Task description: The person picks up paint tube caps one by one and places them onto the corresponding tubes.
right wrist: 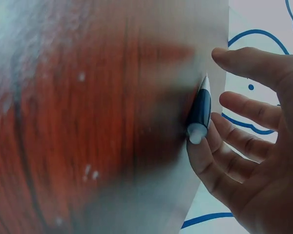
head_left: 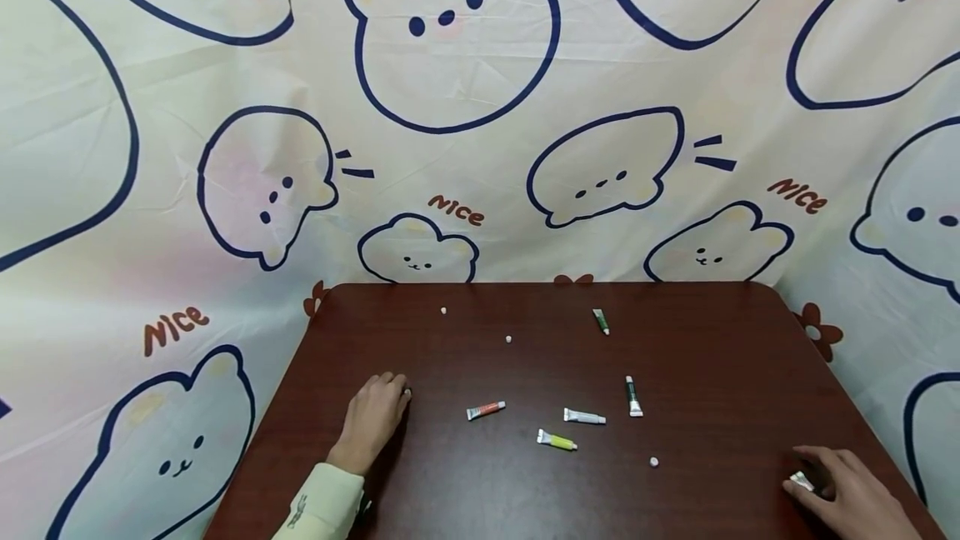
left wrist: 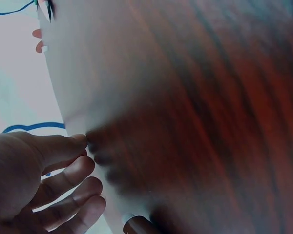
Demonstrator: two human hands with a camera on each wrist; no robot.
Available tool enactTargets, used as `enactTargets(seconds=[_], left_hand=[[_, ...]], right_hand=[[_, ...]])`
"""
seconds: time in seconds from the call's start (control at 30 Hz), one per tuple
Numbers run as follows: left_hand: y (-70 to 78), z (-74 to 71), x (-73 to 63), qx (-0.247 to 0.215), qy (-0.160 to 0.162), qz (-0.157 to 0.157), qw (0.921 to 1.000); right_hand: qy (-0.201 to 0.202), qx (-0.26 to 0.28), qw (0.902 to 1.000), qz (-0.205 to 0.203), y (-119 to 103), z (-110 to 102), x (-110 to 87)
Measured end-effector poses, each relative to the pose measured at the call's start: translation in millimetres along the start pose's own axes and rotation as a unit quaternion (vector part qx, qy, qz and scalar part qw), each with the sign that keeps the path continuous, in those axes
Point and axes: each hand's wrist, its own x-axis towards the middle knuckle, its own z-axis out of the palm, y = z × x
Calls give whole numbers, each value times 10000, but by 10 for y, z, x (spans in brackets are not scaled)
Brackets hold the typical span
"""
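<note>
My left hand (head_left: 372,417) reaches down to the tabletop at the left, fingers together. A small white bit (head_left: 407,392) shows at its fingertips; whether they pinch it is hidden. In the left wrist view the thumb (left wrist: 63,146) lies close above slightly bent fingers. Low in that view is a dark cylinder with a pale end (left wrist: 139,225), of unclear kind. At the right table edge, my right hand (head_left: 847,490) curves around a small paint tube (head_left: 801,481), with fingers and thumb apart. The right wrist view shows this tube (right wrist: 200,109) dark blue, with white ends.
On the brown table (head_left: 712,357) lie an orange-red tube (head_left: 486,411), a silvery tube (head_left: 585,417), a yellow tube (head_left: 557,440), a dark green tube (head_left: 633,397) and a green tube (head_left: 601,322). White caps (head_left: 654,462) are scattered about. A printed cloth (head_left: 510,173) hangs behind.
</note>
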Motion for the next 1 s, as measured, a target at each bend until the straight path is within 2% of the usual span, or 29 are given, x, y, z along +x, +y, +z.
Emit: enactTargets(seconds=[0.23, 0.5, 0.63, 0.73, 0.83, 1.0], left_hand=[[-9, 14, 11, -4, 55, -5, 10000], [-4, 25, 2, -134, 14, -124, 9998], [0, 18, 3, -169, -61, -191, 9997], [-2, 23, 8, -137, -93, -196, 9997], [-7, 27, 13, -117, -89, -186, 9997], [-9, 27, 25, -324, -48, -231, 9992]], right_hand=[[152, 7, 9998, -152, 36, 52, -4], [61, -23, 9962, -864, 113, 63, -27], [-71, 190, 9929, -1172, 162, 70, -30], [-202, 356, 9922, -1179, 181, 75, -24], [-215, 279, 9933, -1103, 182, 85, -22], [-50, 53, 9954, -954, 129, 91, -38]])
